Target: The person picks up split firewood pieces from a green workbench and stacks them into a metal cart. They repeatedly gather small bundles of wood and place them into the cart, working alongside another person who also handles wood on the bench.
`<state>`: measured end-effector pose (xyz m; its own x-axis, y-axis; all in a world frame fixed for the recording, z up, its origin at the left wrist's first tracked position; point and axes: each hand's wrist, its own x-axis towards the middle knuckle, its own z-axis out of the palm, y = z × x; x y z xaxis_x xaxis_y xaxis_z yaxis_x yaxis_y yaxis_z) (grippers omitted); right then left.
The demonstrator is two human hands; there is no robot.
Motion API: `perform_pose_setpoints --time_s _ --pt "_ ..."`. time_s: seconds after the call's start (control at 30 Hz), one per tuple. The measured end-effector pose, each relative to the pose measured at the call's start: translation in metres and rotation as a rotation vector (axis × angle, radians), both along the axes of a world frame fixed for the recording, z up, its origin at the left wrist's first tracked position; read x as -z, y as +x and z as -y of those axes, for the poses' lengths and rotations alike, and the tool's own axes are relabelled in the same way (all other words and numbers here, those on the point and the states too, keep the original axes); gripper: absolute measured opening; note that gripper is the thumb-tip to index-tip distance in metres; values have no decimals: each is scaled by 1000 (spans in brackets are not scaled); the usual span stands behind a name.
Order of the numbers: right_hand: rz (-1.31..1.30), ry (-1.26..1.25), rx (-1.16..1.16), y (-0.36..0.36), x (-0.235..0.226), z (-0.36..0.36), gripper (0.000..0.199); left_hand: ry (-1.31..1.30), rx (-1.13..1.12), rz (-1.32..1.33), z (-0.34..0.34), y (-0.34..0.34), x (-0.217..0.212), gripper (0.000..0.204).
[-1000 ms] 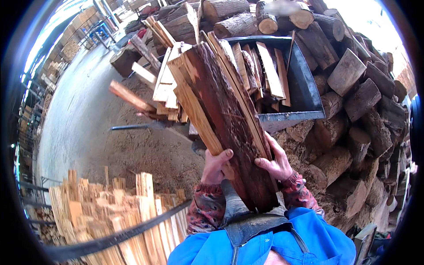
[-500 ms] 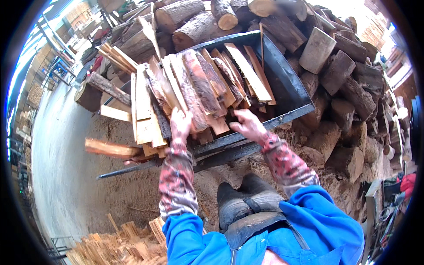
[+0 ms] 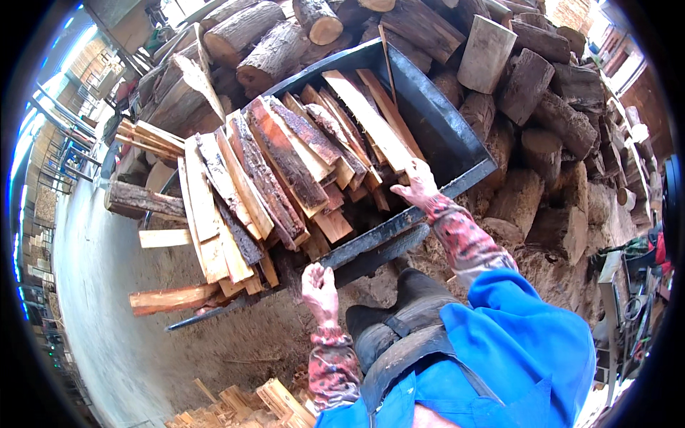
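Observation:
A dark metal trough holds split firewood pieces, some with bark, laid side by side and leaning over its left side. My right hand is at the near end of a long pale split piece. Its thumb stands apart from the fingers, which touch or nearly touch the wood; a firm grip does not show. My left hand is just in front of the trough's near rim, fingers curled in, with nothing visible in them.
Round logs are heaped behind and right of the trough. More split wood lies at the lower left, near my boots. A pale floor stretches along the left. Tools stand at the far right.
My left hand has come off the split wood, back toward me and right. My right hand has moved up to the long pale piece. The view has shifted, and the pieces look more spread.

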<state>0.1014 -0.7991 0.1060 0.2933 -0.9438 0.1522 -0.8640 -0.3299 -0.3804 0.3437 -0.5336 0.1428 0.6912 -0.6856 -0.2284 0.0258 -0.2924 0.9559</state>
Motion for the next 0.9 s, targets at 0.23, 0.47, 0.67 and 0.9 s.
perform_pose_setpoints --time_s 0.23,0.47,0.67,0.9 --pt "-19 398 -1 16 26 80 83 19 -78 -3 16 -55 14 36" --pt "998 1089 86 -38 -8 95 28 -24 3 -140 77 -106 -5 34" --pt "1081 1171 -63 -66 -27 55 21 -23 157 -242 157 -134 -3 32" --pt "1181 1439 -181 -77 -55 -11 28 -159 145 -772 216 -148 13 43"
